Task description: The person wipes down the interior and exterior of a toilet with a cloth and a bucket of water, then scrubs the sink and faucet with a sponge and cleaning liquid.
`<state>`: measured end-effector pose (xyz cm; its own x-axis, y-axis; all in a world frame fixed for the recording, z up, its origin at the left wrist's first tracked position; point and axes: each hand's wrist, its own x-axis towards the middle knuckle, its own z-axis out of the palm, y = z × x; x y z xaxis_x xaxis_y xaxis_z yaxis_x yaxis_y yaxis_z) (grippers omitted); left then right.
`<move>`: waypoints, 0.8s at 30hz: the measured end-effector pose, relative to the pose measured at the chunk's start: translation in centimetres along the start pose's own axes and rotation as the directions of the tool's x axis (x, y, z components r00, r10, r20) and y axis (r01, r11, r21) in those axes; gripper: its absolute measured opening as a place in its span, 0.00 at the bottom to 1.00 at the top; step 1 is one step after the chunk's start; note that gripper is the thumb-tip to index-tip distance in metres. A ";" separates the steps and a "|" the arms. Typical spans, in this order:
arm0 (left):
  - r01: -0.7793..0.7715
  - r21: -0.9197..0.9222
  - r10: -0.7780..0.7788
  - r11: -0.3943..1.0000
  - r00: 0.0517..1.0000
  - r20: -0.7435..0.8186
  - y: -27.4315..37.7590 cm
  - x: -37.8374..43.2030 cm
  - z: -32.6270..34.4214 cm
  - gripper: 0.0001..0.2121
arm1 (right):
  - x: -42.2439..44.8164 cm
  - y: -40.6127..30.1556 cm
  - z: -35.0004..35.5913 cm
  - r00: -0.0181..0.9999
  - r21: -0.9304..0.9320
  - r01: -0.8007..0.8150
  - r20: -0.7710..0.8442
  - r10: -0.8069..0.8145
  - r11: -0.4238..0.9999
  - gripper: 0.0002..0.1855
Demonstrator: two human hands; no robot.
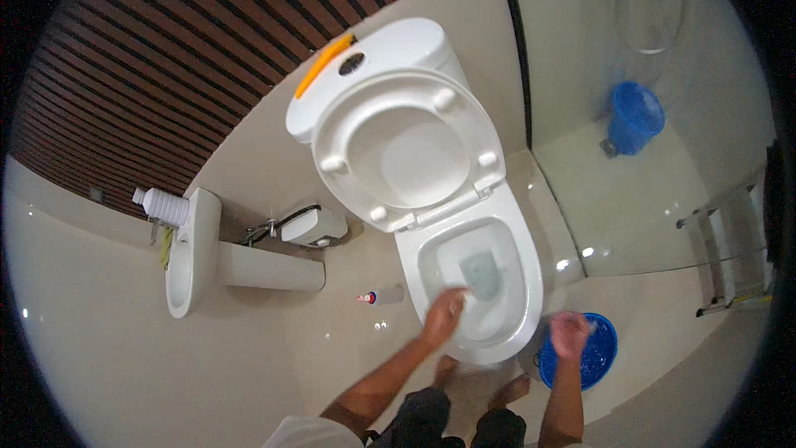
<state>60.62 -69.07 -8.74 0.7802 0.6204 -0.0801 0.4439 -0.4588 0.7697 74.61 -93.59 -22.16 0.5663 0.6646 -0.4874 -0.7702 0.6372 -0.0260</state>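
My left hand (pixel 445 316) is over the near left part of the white toilet bowl (pixel 532 298), its fingers curled; something small and pale shows at the fingertips, too blurred to name. The toilet's lid and seat (pixel 485 118) stand raised against the cistern (pixel 404 37), and water shows in the bowl. To the right, my right hand (pixel 569 335) is above a blue bucket (pixel 612 358) that holds water. That hand is blurred, and whether it holds anything cannot be told. An orange, long-handled object (pixel 323 66) lies on the cistern by the flush button.
A clear spray bottle (pixel 387 295) is on the floor left of the toilet. Further left are a pedestal washbasin (pixel 202 218) and a white plastic bottle (pixel 163 206) on its edge. Behind a glass partition (pixel 559 211) at right is another blue bucket (pixel 635 117); a folded ladder (pixel 715 255) leans nearby.
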 end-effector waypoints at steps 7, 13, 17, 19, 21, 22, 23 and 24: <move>-0.293 0.834 0.679 0.468 0.723 -0.127 2.8 16.0 -21.4 0.16 | 6.6 18.7 40.8 0.910 -0.635 -0.115 0.241 0.337 0.764 0.16; -0.553 0.226 0.595 0.802 0.774 -0.217 1.9 21.2 -28.4 0.17 | 12.7 31.2 42.5 0.496 -0.633 0.740 0.741 -0.452 -0.226 0.24; -0.643 0.153 0.661 0.750 0.720 -0.213 1.3 21.5 -29.5 0.16 | 14.7 39.3 31.9 0.655 -0.692 0.571 0.709 -0.263 -0.442 0.31; -0.624 0.080 0.625 0.778 0.753 -0.207 1.3 21.2 -29.9 0.16 | 14.5 40.3 26.3 0.774 -0.793 0.442 0.573 -0.269 -0.418 0.33; -0.575 0.147 0.593 0.805 0.791 -0.153 -0.3 20.6 -32.3 0.18 | 14.3 41.3 25.5 0.884 -0.841 0.312 0.427 -0.189 -0.443 0.35; -0.560 0.070 0.563 0.825 0.809 -0.168 -1.8 19.5 -33.4 0.18 | 13.6 42.0 25.5 0.910 -0.817 0.290 0.396 -0.119 -0.499 0.37; -0.522 0.099 0.531 0.847 0.822 -0.208 -2.8 18.4 -33.9 0.18 | 13.9 41.3 24.9 0.838 -0.814 0.438 0.523 -0.153 -0.381 0.37; -0.488 0.177 0.517 0.855 0.830 -0.210 -4.8 16.7 -35.1 0.19 | 12.4 41.3 26.7 0.812 -0.829 0.546 0.559 -0.167 -0.121 0.37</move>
<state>56.08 -34.15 8.51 0.7841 0.4116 0.4645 0.0769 -0.8071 0.5853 57.61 -48.61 -5.92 0.7525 0.6515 0.0962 0.1591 -0.0381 -0.9865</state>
